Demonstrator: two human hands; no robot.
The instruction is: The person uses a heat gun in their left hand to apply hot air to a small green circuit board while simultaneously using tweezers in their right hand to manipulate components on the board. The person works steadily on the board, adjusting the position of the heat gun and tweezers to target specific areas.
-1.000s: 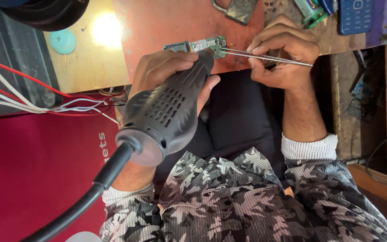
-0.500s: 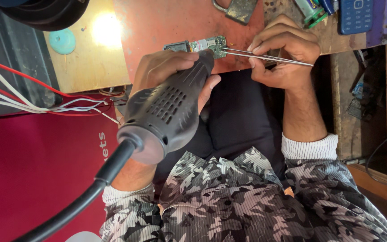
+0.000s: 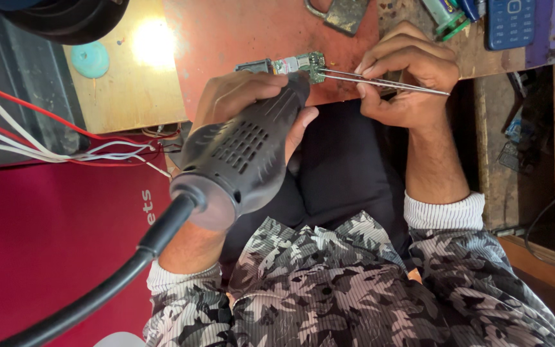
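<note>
Wooden bench [image 3: 117, 96] carries a red mat [image 3: 239, 32]; on the mat lie a small green circuit board [image 3: 300, 63] and a metal piece (partly cropped) [image 3: 342, 13].

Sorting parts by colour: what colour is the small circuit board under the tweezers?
Green circuit board, seen in the head view.

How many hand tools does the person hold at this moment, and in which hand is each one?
2. The left hand holds a grey hot-air handpiece, nozzle at the small circuit board. The right hand holds metal tweezers, tips at that board. Other tools may lie outside the view.
</note>
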